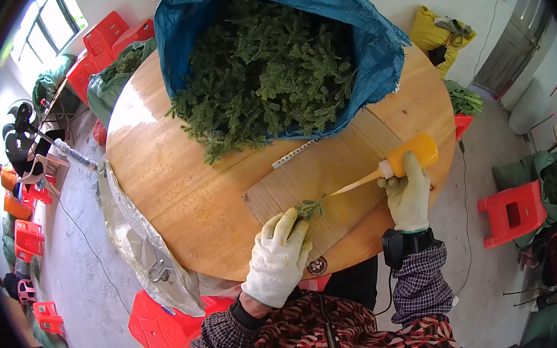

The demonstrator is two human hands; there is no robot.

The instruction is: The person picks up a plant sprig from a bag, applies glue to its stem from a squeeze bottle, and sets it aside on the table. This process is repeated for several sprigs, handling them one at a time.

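Note:
My left hand, in a white knitted work glove with yellowed fingers, pinches a small green fir sprig above a piece of cardboard. My right hand, gloved the same way, grips a yellow squeeze bottle tipped on its side. The bottle's long thin nozzle points left, its tip close to the sprig; whether they touch I cannot tell. Under both lies the flat cardboard on a round wooden table. Behind it a blue woven sack lies open, full of green fir sprigs.
A white strip with dark marks lies by the sack's mouth. Clear plastic sheeting hangs over the table's left edge. Red stools stand around, and a fan is at the left. A yellow sack leans at the back right.

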